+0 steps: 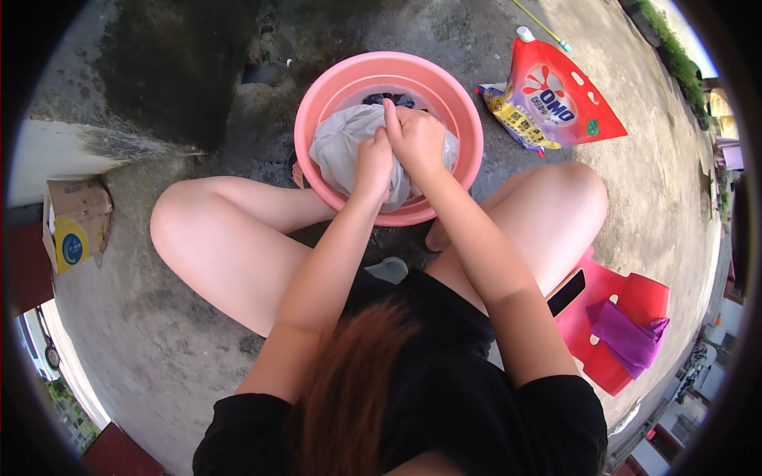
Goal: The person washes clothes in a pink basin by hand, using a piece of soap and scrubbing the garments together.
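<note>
A round pink plastic basin (308,172) stands on the ground between my bent legs. Wet white cloth (339,140) is bunched up inside it, and a dark piece of fabric (390,100) shows behind near the far wall. My left hand (375,163) is curled in a fist on the white cloth. Beside it and slightly farther away, my right hand (419,135) is also closed on the cloth, its thumb sticking out. The knuckles of the two hands meet over the middle of the basin. The cloth inside both fists is mostly hidden.
A red OMO laundry detergent pouch (545,101) with a white cap stands right of the basin. A red plastic stool (649,291) bears a phone (567,293) and a purple cloth (631,336). At left sits a cardboard box (80,217). A yellow hose (539,22) lies at the top.
</note>
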Motion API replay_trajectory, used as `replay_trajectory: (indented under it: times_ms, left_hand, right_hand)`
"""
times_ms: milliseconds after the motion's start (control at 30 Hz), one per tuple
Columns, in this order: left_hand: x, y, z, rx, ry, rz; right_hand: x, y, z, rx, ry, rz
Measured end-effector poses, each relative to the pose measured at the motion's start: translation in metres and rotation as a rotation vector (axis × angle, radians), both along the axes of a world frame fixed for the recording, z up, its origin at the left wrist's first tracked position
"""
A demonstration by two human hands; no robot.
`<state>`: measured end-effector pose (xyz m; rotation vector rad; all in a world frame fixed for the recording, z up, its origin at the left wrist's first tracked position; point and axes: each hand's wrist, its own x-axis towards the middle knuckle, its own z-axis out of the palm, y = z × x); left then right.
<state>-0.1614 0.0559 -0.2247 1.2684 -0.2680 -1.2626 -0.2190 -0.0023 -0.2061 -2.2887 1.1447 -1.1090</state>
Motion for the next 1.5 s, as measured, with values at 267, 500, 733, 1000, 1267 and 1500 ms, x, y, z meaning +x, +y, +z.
replay_trajectory:
  times_ms: [267,500,733,1000,1267,1500]
  left_hand:
    - [0.009,-0.001,-0.011,-0.002,0.172,0.148]
    - [0.041,0.013,-0.060,-0.293,0.531,-0.044]
    - [0.022,0.001,-0.031,-0.225,0.379,-0.075]
    - [0.006,-0.001,-0.005,-0.007,-0.031,0.030]
    - [0.002,-0.001,-0.008,0.114,-0.047,0.032]
    - [0.004,-0.002,-0.001,0.004,-0.044,0.102]
  right_hand:
    - [0.009,0.022,0.008,-0.006,0.002,0.013]
    - [0.015,0.051,0.001,-0.039,-0.026,0.157]
    - [0.009,0.035,-0.002,-0.096,-0.027,0.044]
    - [0.002,0.010,0.005,0.074,-0.026,-0.078]
    - [0.005,-0.005,-0.004,0.164,0.021,-0.112]
    - [0.008,0.010,-0.013,0.016,-0.093,-0.001]
